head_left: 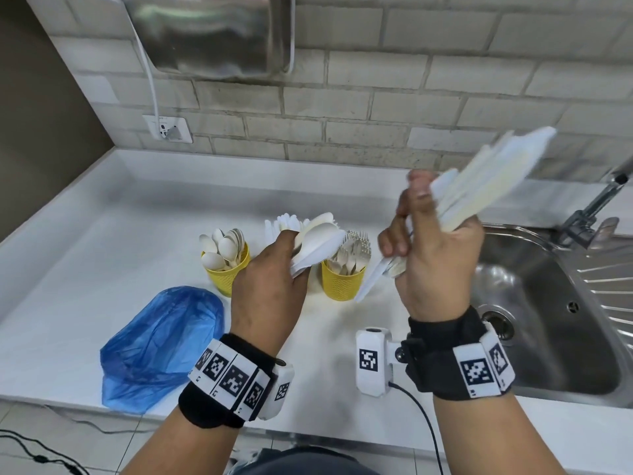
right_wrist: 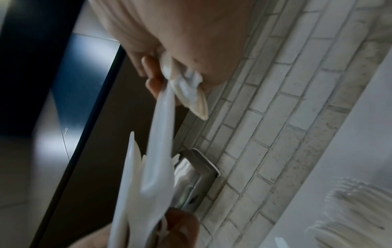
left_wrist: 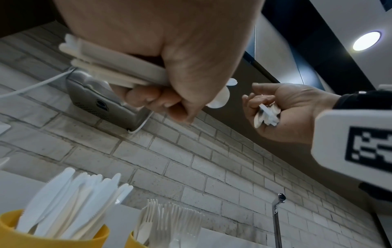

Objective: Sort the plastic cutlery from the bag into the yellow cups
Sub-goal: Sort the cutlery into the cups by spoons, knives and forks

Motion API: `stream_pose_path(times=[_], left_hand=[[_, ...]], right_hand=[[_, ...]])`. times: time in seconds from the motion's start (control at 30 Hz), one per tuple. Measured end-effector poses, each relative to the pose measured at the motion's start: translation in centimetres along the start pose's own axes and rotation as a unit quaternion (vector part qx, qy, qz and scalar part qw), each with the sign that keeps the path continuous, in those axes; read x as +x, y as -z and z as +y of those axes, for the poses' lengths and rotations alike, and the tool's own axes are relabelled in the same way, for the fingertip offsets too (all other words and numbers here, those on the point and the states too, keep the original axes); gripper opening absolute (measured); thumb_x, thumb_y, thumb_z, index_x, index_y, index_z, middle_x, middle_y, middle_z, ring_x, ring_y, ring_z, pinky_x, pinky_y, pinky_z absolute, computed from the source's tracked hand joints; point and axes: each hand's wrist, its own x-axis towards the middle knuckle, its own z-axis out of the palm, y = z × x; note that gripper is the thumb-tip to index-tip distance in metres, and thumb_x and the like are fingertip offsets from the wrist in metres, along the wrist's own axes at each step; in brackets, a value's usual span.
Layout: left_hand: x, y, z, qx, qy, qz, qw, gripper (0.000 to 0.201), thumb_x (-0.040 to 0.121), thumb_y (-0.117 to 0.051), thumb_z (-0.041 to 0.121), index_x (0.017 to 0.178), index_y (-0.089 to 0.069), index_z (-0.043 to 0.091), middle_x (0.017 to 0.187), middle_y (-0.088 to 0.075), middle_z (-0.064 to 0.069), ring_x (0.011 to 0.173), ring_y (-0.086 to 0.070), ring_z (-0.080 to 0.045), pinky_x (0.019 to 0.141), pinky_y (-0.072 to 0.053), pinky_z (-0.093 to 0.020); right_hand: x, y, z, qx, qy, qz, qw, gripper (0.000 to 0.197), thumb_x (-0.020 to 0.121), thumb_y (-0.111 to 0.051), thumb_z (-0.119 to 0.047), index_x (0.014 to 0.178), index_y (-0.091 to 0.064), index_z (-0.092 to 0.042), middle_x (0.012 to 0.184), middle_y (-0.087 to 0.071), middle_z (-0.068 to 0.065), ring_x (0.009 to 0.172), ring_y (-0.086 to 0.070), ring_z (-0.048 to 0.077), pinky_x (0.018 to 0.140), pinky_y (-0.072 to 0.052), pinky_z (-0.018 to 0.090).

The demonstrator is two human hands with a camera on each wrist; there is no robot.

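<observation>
Both hands are raised above the white counter [head_left: 85, 269], and each grips a bundle of white plastic cutlery. My left hand [head_left: 270, 279] holds spoons and knives [head_left: 318, 241] just in front of the cups; its fingers curl round the handles [left_wrist: 110, 67]. My right hand [head_left: 431, 248] grips a fan of handles [head_left: 496, 176] pointing up and right, with a knife tip [head_left: 368, 281] hanging below. One yellow cup [head_left: 226, 272] holds spoons and another [head_left: 342, 282] holds forks. Between them a third cup [left_wrist: 12, 224] holds knives [head_left: 284, 221], but the head view hides the cup behind my left hand.
A crumpled blue plastic bag [head_left: 161, 344] lies on the counter at the front left. A steel sink [head_left: 548, 303] with its tap [head_left: 596, 207] is on the right. A steel box [head_left: 212, 32] hangs on the tiled wall, above a socket [head_left: 168, 128].
</observation>
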Motion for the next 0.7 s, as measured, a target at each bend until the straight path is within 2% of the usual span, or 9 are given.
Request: stream_pose_path(times=[0.13,0.2,0.27,0.37,0.43,0.5,0.57,0.7], left_hand=[[0.3,0.3,0.1,0.011,0.026,0.003,1.0,0.018,0.091,-0.064,0.023,0.106,-0.059,0.014,0.075,-0.062,-0.003,0.066,-0.058,-0.035,0.053,-0.037,-0.032],[0.3,0.5,0.2,0.015,0.036,0.004,0.999,0.019,0.092,-0.063,0.025,0.107,-0.059,0.013,0.075,-0.061,-0.003,0.065,-0.058,-0.034,0.053,-0.037,-0.032],[0.3,0.6,0.2,0.019,0.038,0.005,0.999,0.019,0.092,-0.063,0.025,0.106,-0.059,0.013,0.076,-0.062,-0.003,0.065,-0.058,-0.034,0.053,-0.036,-0.032],[0.2,0.8,0.0,0.031,0.046,0.002,0.998,0.018,0.092,-0.064,0.027,0.102,-0.057,0.014,0.074,-0.058,0.0,0.062,-0.051,-0.032,0.054,-0.036,-0.032],[0.2,0.9,-0.4,0.036,0.054,0.005,0.998,0.016,0.092,-0.064,0.027,0.099,-0.056,0.014,0.073,-0.05,0.006,0.061,-0.042,-0.027,0.054,-0.033,-0.031],[0.2,1.0,-0.7,0.04,0.061,0.001,0.997,0.014,0.093,-0.065,0.023,0.098,-0.056,0.014,0.072,-0.047,0.007,0.062,-0.039,-0.026,0.054,-0.033,-0.031],[0.2,1.1,-0.8,0.041,0.063,-0.003,0.997,0.014,0.093,-0.065,0.023,0.098,-0.056,0.014,0.073,-0.048,0.007,0.062,-0.042,-0.027,0.053,-0.033,-0.032],[0.2,1.1,-0.3,0.034,0.047,-0.012,0.998,0.02,0.093,-0.054,0.032,0.104,-0.057,0.015,0.077,-0.058,0.003,0.069,-0.057,-0.033,0.055,-0.035,-0.032]], right_hand=[[-0.9,0.1,1.1,-0.136,-0.056,-0.088,0.985,0.013,0.086,-0.081,-0.018,0.093,-0.071,-0.012,0.066,-0.062,0.001,0.04,-0.047,0.015,0.047,-0.043,0.028],[-1.2,0.1,1.7,-0.212,-0.059,-0.122,0.968,0.014,0.085,-0.084,-0.015,0.091,-0.072,-0.012,0.064,-0.066,-0.008,0.046,-0.054,0.009,0.052,-0.045,0.026],[-1.3,0.0,2.2,-0.261,-0.043,-0.14,0.954,0.009,0.088,-0.081,-0.013,0.089,-0.072,-0.011,0.06,-0.064,-0.014,0.051,-0.057,0.004,0.059,-0.046,0.023],[-1.3,-0.3,2.2,-0.266,-0.027,-0.139,0.954,0.007,0.091,-0.077,-0.013,0.087,-0.071,-0.01,0.059,-0.062,-0.013,0.054,-0.058,0.006,0.062,-0.048,0.026],[-1.3,-0.6,1.9,-0.238,-0.021,-0.116,0.964,0.008,0.094,-0.072,-0.01,0.087,-0.07,-0.009,0.057,-0.06,-0.006,0.05,-0.057,0.015,0.056,-0.049,0.03],[-1.1,-0.9,1.5,-0.176,-0.029,-0.084,0.98,0.012,0.098,-0.066,-0.005,0.087,-0.066,-0.006,0.053,-0.054,0.004,0.042,-0.049,0.023,0.048,-0.047,0.032],[-0.9,-0.8,1.5,-0.14,-0.039,-0.075,0.987,0.011,0.099,-0.065,-0.003,0.088,-0.064,-0.003,0.052,-0.051,0.005,0.039,-0.045,0.024,0.046,-0.045,0.033],[-1.5,-0.9,2.1,-0.174,-0.064,-0.13,0.974,0.021,0.092,-0.075,-0.006,0.084,-0.062,0.008,0.049,-0.054,0.006,0.041,-0.048,0.022,0.049,-0.046,0.03]])
